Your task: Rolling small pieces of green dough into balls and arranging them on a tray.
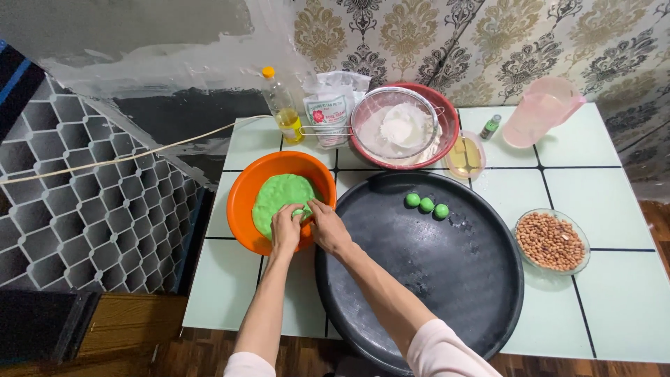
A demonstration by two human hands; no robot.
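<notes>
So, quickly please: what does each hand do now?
Left hand: closed on a bit of green dough in the orange bowl.
Right hand: pinching the same bit.

Bare forearms, pale pink sleeves at the elbows, no rings or gloves.

Home kitchen corner, food prep on a pale tiled table set against a wall with damask wallpaper. At the table's far edge: oil bottle, flour bag, red bowl with sieve of flour, pink jug. Wood floor below its near edge.
</notes>
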